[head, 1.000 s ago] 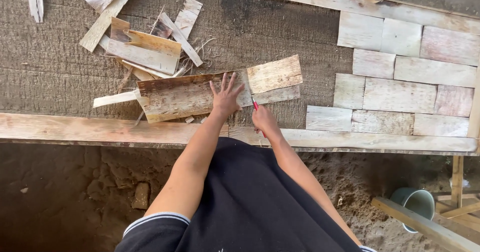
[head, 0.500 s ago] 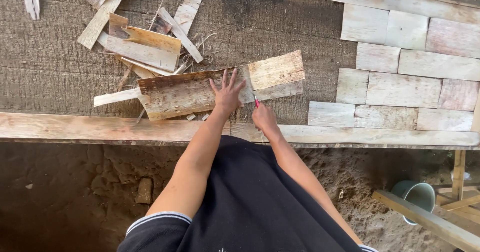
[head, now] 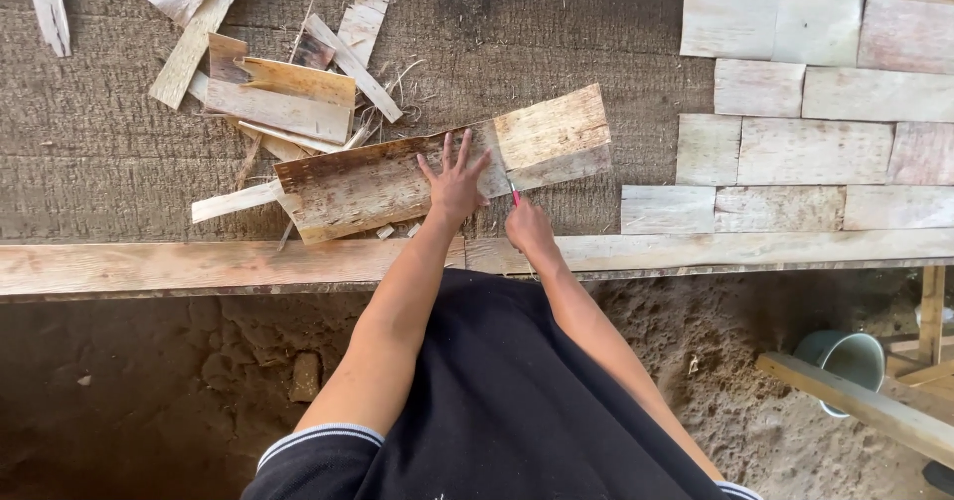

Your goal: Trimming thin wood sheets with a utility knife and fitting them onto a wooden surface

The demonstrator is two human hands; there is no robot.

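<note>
Left hand pins the wood slab while the right hand marks it

Little has changed over the last second: the left hand (head: 454, 184) stays spread flat, gripping nothing, on the wood slab (head: 397, 177) lying on the surface (head: 89, 152); the right hand's (head: 530, 230) grip stays closed on what looks like a red pencil (head: 513, 193) at the slab's edge.

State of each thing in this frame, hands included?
left hand: flat, fingers spread on plank
plank: lying flat
right hand: closed on red tool
red tool: tip at plank
offcuts: loose pile
pale tiles: laid in rows
bucket: upright
</note>
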